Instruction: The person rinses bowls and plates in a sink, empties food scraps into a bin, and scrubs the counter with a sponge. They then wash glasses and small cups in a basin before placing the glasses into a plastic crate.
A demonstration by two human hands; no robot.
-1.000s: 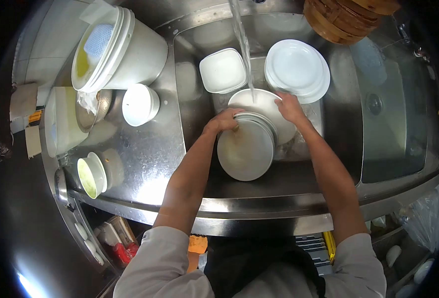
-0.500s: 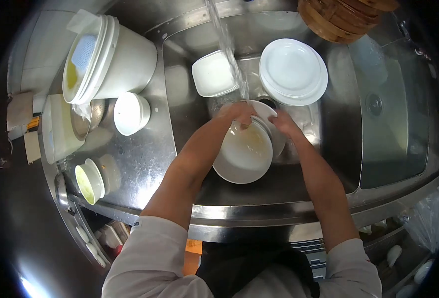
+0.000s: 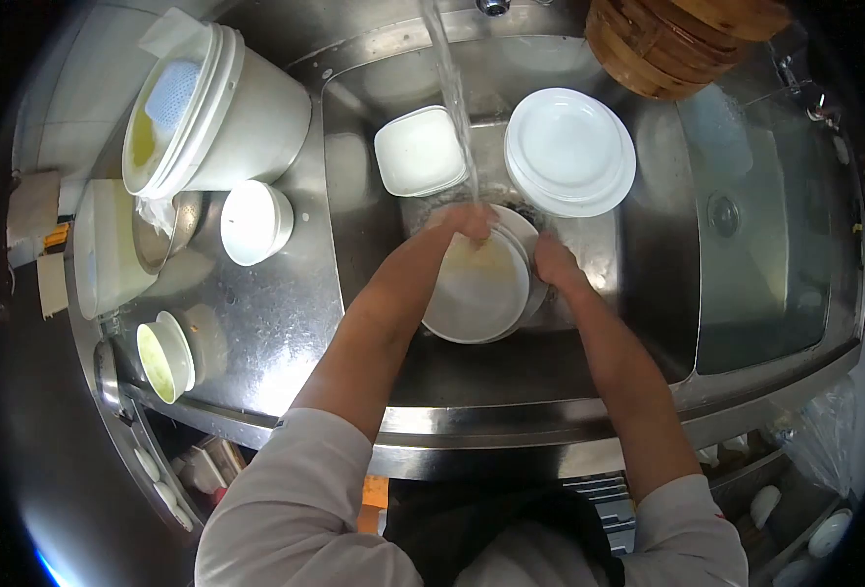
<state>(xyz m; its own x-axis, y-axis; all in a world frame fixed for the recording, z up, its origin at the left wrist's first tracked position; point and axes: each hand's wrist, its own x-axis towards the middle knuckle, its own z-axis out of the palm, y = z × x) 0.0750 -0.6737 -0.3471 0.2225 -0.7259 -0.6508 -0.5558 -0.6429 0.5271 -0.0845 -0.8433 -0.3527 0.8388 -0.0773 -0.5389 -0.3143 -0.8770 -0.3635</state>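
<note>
Several round white bowls (image 3: 477,298) overlap in the left sink basin, a little below its middle. My left hand (image 3: 467,223) is at the far rim of the front bowl, with its fingers bent over inside it. At the right edge of the bowls, my right hand (image 3: 556,260) has its fingers curled around a rim, its fingertips partly hidden. A water stream (image 3: 455,93) falls beside my left hand. Just beyond the hands sit square white dishes (image 3: 419,152) on the left and stacked round white plates (image 3: 569,147) on the right.
On the left counter stand a large white bucket (image 3: 247,108), small white bowls (image 3: 256,223) and green-tinted bowls (image 3: 165,357). Bamboo steamers (image 3: 648,44) are at the back right. A second basin (image 3: 760,313) holds cloudy water. The sink's front edge (image 3: 491,421) runs before me.
The front bowl has shifted slightly up and left and lies closer against the others. My right hand has come a little lower along the rim. The whole view has moved slightly.
</note>
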